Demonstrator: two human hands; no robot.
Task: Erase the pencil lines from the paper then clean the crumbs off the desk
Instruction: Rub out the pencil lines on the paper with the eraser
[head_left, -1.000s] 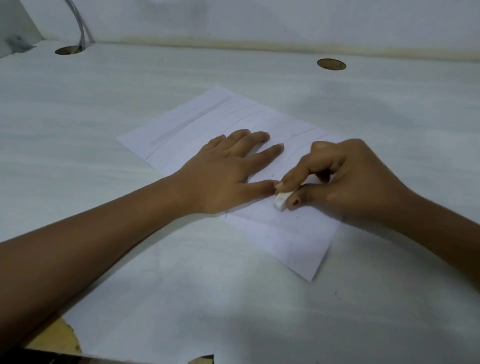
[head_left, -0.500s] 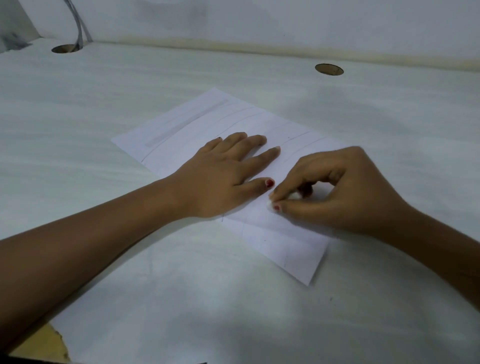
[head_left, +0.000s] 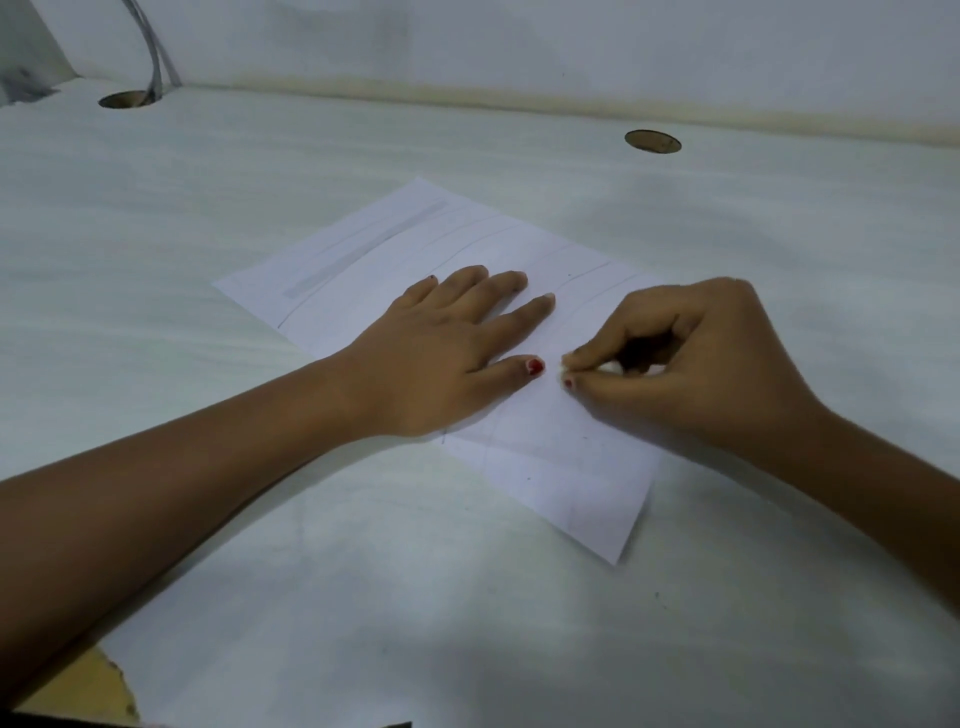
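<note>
At the near left edge of the pale desk, a chipped patch shows yellow-brown beneath the surface. Both bare forearms reach in from the lower corners toward a white sheet of paper, which lies flat and angled on the middle of the desk, its nearest corner pointing toward the right. The near part of the sheet carries only faint marks. The left hand lies flat on the paper, fingers straight and spread, pressing it down. Just beside its thumb, the right hand curls its fingers and pinches a small white eraser against the sheet, mostly hidden by the fingertips. Beyond the hands, thin pencil lines run across the paper, along with a grey smudged band near its far left edge. Farther back are two round holes in the desk, a cable dropping into the left one.
</note>
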